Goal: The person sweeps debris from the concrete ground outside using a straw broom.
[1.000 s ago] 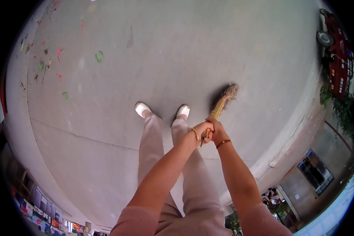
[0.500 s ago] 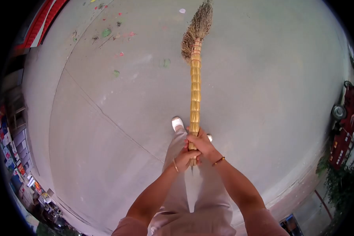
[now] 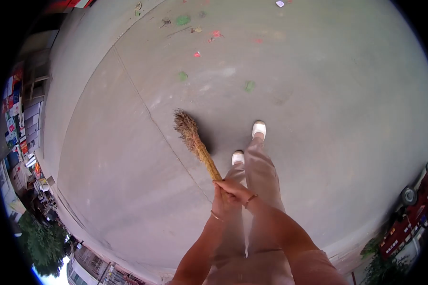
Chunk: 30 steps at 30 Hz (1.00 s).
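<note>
Both of my hands grip a straw broom by its bound handle, in front of my legs. My right hand is closed round the handle on the upper side. Just below and to the left, my left hand wraps the handle end, its fingers partly hidden behind the right. The broom slants up and to the left, and its bushy brown head is close to the concrete floor, though I cannot tell whether it touches.
Green scraps, red scraps and a white scrap lie scattered ahead on the concrete floor. My white shoes stand right of the broom. Stacked goods line the left edge; a dark red vehicle is at right.
The broom has swung from pointing straight ahead to the left and lower, both hands still round it. My right foot has stepped forward, and the floor scraps have shifted right in view.
</note>
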Available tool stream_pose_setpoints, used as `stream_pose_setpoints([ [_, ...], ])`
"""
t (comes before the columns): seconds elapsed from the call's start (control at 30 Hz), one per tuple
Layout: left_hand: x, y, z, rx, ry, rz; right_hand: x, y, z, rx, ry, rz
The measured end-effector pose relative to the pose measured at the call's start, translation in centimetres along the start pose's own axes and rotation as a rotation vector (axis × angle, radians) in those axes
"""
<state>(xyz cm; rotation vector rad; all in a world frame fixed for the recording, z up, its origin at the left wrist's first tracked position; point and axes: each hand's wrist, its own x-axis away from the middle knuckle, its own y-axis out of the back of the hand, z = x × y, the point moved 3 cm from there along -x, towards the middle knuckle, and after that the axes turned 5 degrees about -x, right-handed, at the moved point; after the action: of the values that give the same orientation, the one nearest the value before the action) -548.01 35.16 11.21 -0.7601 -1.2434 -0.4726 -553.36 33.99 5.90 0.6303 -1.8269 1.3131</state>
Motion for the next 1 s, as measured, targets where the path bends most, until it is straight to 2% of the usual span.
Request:
stream_pose_setpoints([
  [0.07,-2.8,-5.1,2.7,-0.165,0.055,0.023,5.5,4.1,4.7,-0.02,0.009,-0.172],
  [0.13,-5.5,-9.5,6.2,-0.324,0.168,0.091,10.5,7.8,8.4,-0.078,0.138,-0.198],
  [0.17,-5.8,-12.6,6.8,-0.336,0.225,0.169,12.0,9.7,10.0,-0.076,0.225,-0.303],
  [0.2,-5.5,-15.3,6.7,-0.346,0.283,0.24,12.9,10.6,11.2,-0.075,0.308,-0.405],
  [0.23,-6.1,-15.9,5.8,-0.332,0.277,0.241,12.9,10.2,12.0,-0.062,0.301,-0.405],
  [0.3,-6.8,-16.7,4.6,-0.3,0.413,0.316,13.1,9.4,14.2,-0.07,0.442,-0.605],
  [0.37,-3.5,-15.2,0.7,-0.313,0.379,0.292,11.1,6.2,13.3,0.05,0.589,-0.593],
  [0.43,1.4,-11.9,-2.3,-0.308,0.253,0.224,10.3,0.7,11.4,0.386,0.688,-0.547],
  [0.47,3.5,-9.3,-3.3,-0.276,0.197,0.192,9.3,-2.3,9.8,0.263,0.726,-0.352],
  [0.5,5.2,-6.8,-4.1,-0.245,0.144,0.158,5.8,-3.1,6.1,0.256,0.724,-0.291],
  [0.53,6.6,-4.6,-5.0,-0.292,0.016,0.017,6.6,-7.4,6.6,0.035,0.577,-0.139],
  [0.57,7.4,-3.5,-6.7,-0.305,-0.057,-0.052,2.3,-8.0,3.3,-0.009,0.438,-0.086],
  [0.6,8.2,-2.4,-8.4,-0.322,-0.129,-0.122,1.5,-10.5,4.3,0.085,0.332,-0.029],
  [0.67,8.0,-1.5,-12.9,-0.128,-0.135,-0.146,-0.1,-15.2,8.6,0.243,0.168,0.009],
  [0.73,5.3,-1.5,-18.4,-0.049,-0.184,0.039,-0.8,-18.8,13.9,0.25,-0.031,-0.022],
  [0.77,3.3,-2.1,-20.2,0.094,-0.188,0.055,-3.2,-18.4,15.2,0.233,-0.176,0.018],
  [0.8,1.4,-3.3,-21.8,0.233,-0.193,0.074,-4.9,-18.3,16.8,0.267,-0.121,-0.023],
  [0.87,-1.8,-6.9,-22.6,0.234,-0.05,0.119,-5.2,-15.4,19.7,0.203,-0.081,-0.137],
  [0.9,-2.7,-9.2,-21.9,0.064,-0.056,0.069,-4.1,-13.2,21.0,0.135,-0.066,-0.194],
  [0.93,-3.2,-11.3,-20.5,-0.056,-0.076,0.029,-4.4,-10.4,20.8,-0.031,0.008,-0.116],
  [1.0,-2.8,-14.6,-19.0,-0.16,0.068,0.103,-1.2,-9.0,21.9,-0.222,0.165,-0.285],
])
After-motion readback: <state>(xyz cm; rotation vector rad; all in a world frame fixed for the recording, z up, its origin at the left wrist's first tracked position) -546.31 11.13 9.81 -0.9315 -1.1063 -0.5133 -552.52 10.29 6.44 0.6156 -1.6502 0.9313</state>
